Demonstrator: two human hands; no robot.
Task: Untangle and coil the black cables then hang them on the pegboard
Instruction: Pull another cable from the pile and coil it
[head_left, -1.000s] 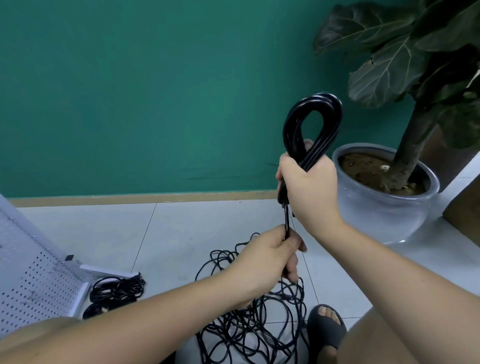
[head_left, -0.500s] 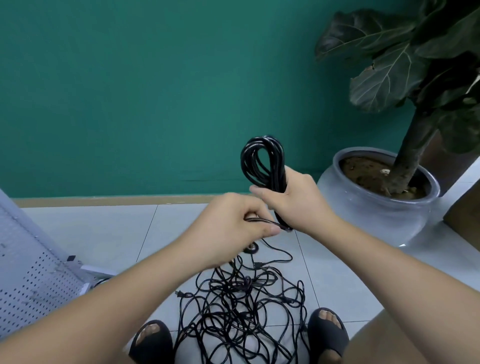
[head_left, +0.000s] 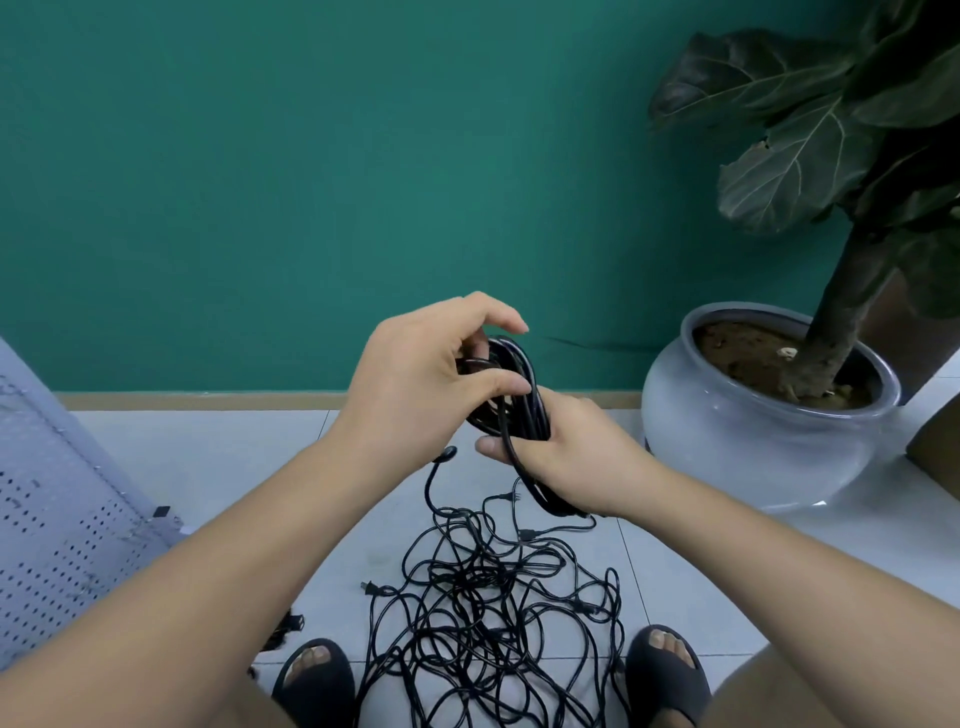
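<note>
Black and glossy, the coil of cable (head_left: 530, 410) sits between our two hands at the middle of the view, lifted clear of the floor. Our right hand (head_left: 571, 462) grips its lower half, with the fingers wrapped round the bundled strands and the thumb laid across the front. Our left hand (head_left: 415, 379) closes over the top of the coil, its forefinger arched above and its thumb pressed against the strands from the near side. The remaining fingers are curled in behind, and we cannot tell exactly which strand they hold.

One loose end (head_left: 445, 453), tipped with a small connector, curves out just below our left wrist. From it the cable runs down to the tangle of black cables (head_left: 483, 613), which is heaped on the pale tiled floor (head_left: 218, 467) between our feet. Each foot wears a dark sandal, left (head_left: 314, 680) and right (head_left: 667, 670). A two-pin plug (head_left: 370, 588) sticks out of the tangle's left edge.

At the far left the white pegboard (head_left: 47, 545) stands tilted, well apart from the coil. A small dark bundle (head_left: 283, 631) peeps out near its foot, mostly hidden by our left forearm.

To the right a grey glazed pot (head_left: 769, 457) holds soil and the trunk of a broad-leaved plant (head_left: 810, 156). A teal wall (head_left: 311, 182) stands behind it all.
</note>
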